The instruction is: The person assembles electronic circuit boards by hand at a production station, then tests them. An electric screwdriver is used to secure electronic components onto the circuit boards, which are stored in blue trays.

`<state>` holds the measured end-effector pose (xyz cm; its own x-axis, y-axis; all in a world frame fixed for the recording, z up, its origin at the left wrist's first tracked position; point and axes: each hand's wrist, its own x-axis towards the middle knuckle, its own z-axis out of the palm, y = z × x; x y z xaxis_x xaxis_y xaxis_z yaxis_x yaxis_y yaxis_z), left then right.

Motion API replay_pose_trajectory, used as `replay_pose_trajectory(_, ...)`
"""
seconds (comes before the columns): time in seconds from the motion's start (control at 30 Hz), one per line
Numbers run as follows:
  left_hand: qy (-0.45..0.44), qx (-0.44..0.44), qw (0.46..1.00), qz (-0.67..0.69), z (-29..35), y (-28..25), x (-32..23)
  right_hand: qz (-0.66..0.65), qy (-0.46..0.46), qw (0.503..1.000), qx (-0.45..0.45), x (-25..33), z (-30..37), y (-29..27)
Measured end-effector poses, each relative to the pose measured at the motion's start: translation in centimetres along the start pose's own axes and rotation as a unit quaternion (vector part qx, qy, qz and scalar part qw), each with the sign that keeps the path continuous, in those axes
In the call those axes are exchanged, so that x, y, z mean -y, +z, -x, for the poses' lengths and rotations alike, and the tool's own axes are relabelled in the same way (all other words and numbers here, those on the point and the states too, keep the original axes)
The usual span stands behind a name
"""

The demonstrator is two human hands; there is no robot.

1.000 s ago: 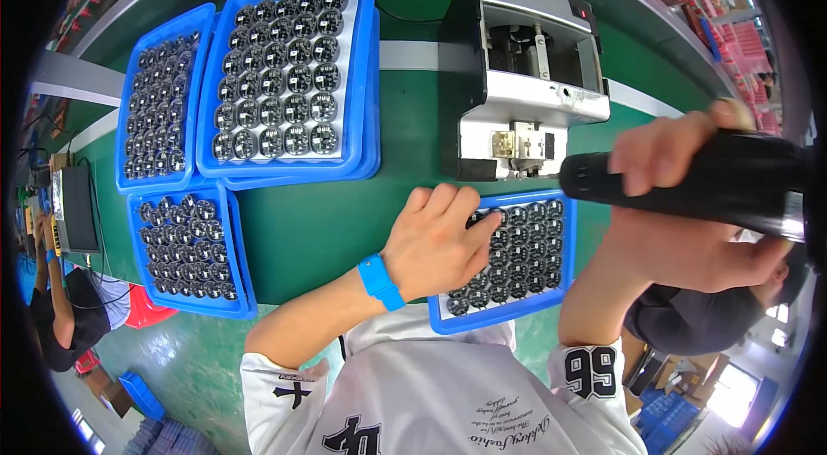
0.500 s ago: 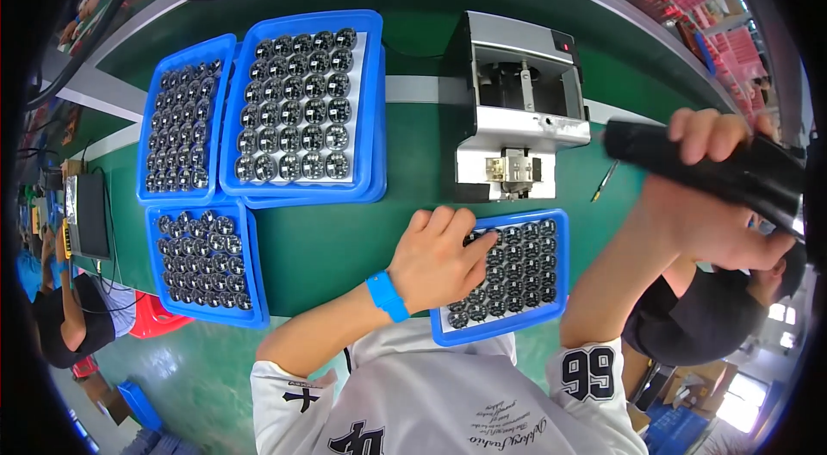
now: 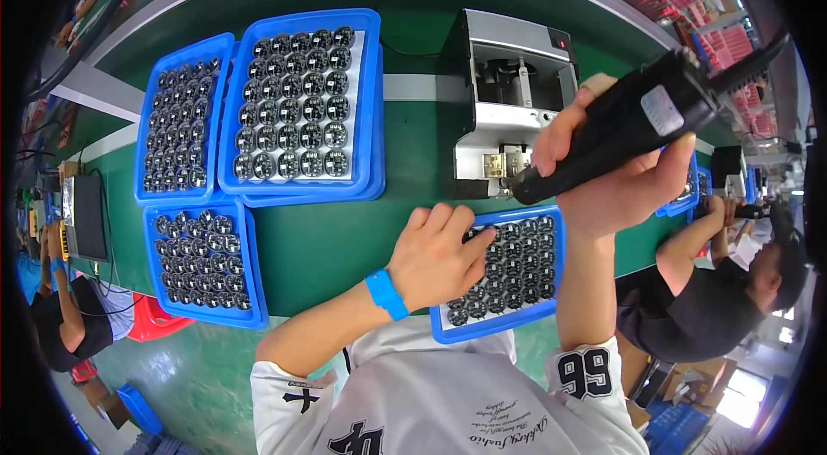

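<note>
My right hand [image 3: 616,171] is wrapped round a black electric screwdriver [image 3: 633,127], its cable trailing off to the upper right. The driver's lower end is at the front of a silver and black screw feeder [image 3: 517,102]; its tip is hard to make out. My left hand [image 3: 438,257], with a blue wristband [image 3: 387,295], has its fingers curled over the upper left corner of a small blue tray [image 3: 561,283]. Thumb and fingers close round a round black part [image 3: 471,235], mostly hidden. Rows of similar shiny parts [image 3: 513,271] fill this tray.
On the green bench [image 3: 413,145], a large stacked blue tray [image 3: 376,110] and two smaller blue trays [image 3: 142,145], [image 3: 256,283] of the same parts stand at left. A co-worker in black [image 3: 715,300] is at the right, and another person [image 3: 69,317] is at far left.
My right hand has swung left with the electric screwdriver, from the right side to the front of the screw feeder. My left hand has stayed on the small tray.
</note>
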<state>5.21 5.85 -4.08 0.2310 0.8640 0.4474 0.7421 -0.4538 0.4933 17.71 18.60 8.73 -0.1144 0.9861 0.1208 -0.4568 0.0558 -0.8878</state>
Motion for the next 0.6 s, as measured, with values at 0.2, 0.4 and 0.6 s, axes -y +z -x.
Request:
replay_pose_trajectory(0.2, 0.005, -0.007, 0.999, 0.031, 0.2, 0.4, 0.3, -0.066, -0.092, 0.981, 0.156, 0.4, 4.2, -4.1)
replay_pose_trajectory(0.4, -0.003, 0.006, 0.996, 0.087, 0.1, -0.2, 1.0, -0.015, -0.076, 0.990, 0.119, -1.7, 6.6, -5.4)
replay_pose_trajectory(0.6, -0.005, 0.017, 0.997, 0.082, 0.1, -0.3, 0.9, -0.060, -0.096, 0.985, 0.133, -3.3, 7.1, -6.0)
